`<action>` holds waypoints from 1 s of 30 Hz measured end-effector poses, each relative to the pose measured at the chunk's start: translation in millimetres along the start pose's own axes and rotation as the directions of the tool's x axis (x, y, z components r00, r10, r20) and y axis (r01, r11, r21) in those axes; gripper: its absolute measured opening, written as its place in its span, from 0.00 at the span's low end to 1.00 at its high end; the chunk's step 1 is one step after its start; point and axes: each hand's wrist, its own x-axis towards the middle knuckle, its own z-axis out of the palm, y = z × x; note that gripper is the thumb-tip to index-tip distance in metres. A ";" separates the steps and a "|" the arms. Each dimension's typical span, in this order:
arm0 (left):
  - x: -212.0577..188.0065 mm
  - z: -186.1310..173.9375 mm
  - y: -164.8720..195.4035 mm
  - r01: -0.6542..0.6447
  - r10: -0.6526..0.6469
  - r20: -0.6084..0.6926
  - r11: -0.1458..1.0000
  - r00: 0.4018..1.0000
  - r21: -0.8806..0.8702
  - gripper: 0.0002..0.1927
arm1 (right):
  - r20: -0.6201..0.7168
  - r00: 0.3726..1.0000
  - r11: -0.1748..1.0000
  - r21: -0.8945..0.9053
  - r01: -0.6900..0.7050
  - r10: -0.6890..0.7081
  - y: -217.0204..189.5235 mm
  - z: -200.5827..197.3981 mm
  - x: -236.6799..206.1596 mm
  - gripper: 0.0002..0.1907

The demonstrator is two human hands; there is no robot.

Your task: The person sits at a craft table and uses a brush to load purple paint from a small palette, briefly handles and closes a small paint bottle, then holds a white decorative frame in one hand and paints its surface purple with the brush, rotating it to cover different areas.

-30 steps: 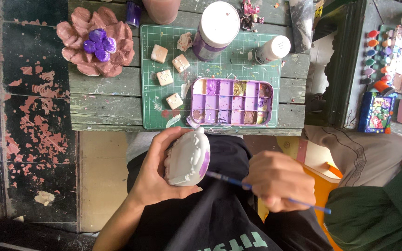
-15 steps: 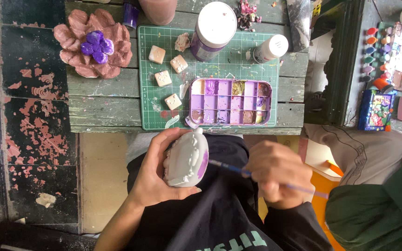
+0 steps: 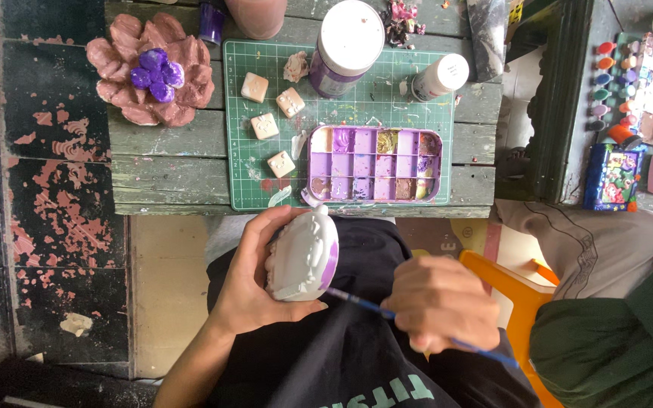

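- Figurine, white with a purple patch on its side, sits in our lap area, cupped in our left hand, whose fingers are wrapped around it from below and behind.
- Our right hand is closed around a thin blue brush; the tip meets the figurine's purple side.
- Beyond the hands, we see a purple palette with many small wells near the front edge of the desk.
- It lies on a green mat, beside four small beige tiles.
- Two white-capped bottles stand at the mat's far edge.
- A clay flower with a purple centre rests left of the mat.
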 end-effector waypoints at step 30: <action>-0.7 2.8 1.4 0.023 -0.014 -0.059 0.989 0.998 0.149 0.60 | -0.044 0.951 0.920 -0.242 -0.307 0.305 -6.4 -8.6 17.9 0.21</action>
